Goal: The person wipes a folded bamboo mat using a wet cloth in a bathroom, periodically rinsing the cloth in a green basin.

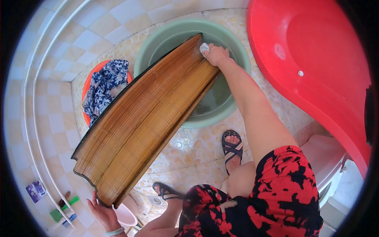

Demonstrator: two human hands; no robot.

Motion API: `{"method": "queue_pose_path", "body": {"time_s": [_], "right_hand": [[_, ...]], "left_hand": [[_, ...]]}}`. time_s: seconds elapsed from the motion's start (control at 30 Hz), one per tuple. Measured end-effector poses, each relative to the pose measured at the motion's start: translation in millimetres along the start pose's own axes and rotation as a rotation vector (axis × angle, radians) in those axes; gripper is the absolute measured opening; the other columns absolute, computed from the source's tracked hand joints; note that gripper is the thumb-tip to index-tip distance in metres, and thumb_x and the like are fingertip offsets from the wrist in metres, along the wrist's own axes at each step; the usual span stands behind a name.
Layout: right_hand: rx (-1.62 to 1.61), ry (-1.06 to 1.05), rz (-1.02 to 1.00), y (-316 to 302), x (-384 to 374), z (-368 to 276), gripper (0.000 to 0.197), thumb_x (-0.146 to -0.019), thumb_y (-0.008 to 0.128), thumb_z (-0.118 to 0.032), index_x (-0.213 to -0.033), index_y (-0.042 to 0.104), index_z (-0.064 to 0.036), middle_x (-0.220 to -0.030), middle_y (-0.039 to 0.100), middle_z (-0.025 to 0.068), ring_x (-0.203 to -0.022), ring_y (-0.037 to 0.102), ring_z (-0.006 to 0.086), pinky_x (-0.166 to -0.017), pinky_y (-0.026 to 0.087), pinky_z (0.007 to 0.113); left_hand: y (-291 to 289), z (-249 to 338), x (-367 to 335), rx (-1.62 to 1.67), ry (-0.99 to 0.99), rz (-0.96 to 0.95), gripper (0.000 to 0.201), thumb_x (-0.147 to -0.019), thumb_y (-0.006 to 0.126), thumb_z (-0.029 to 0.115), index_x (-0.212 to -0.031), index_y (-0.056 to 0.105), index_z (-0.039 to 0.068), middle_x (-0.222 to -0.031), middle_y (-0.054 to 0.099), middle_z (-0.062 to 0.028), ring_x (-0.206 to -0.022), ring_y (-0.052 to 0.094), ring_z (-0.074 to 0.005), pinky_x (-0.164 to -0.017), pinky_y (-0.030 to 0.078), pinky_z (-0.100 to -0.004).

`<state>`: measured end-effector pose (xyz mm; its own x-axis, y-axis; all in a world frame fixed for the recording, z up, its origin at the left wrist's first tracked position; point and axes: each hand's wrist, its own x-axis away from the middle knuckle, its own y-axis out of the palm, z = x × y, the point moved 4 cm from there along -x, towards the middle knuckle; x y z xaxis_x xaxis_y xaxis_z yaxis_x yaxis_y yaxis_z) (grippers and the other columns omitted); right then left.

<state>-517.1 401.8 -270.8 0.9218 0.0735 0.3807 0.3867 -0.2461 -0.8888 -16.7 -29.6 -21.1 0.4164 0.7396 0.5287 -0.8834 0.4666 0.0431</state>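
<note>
A long brown bamboo mat (130,118), folded lengthwise with dark edging, slants from the lower left up into a green basin (189,123) of water. At its lower corner, my left hand (103,215) holds the end, the fingers partly hidden by the mat. My right hand (217,55) is closed on a small white scrubbing pad (204,48), pressed against the mat's upper end near the basin's far side. That end rests inside the basin, and the mat covers part of the rim.
An orange-red tub (85,83) with dark blue patterned cloth (103,85) stands left of the basin. A big red bathtub (284,71) fills the right. White pipes (34,106) run along the left wall. A pink basin (127,216) sits below the mat, near a floor drain (156,201).
</note>
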Motion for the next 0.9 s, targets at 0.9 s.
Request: {"method": "queue_pose_path", "body": {"time_s": [0.9], "right_hand": [[-0.520, -0.993, 0.360, 36.7, 246.7, -128.3, 0.057, -0.074, 0.064, -0.016, -0.127, 0.043, -0.0077, -0.123, 0.044, 0.0166, -0.118, 0.041, 0.0326, -0.096, 0.031, 0.050]], "left_hand": [[-12.3, -9.9, -12.2, -0.212, 0.066, -0.101, 0.034, -0.091, 0.048, 0.027, -0.113, 0.053, 0.001, -0.113, 0.057, -0.0089, -0.105, 0.053, -0.0197, -0.090, 0.040, -0.0333]]}}
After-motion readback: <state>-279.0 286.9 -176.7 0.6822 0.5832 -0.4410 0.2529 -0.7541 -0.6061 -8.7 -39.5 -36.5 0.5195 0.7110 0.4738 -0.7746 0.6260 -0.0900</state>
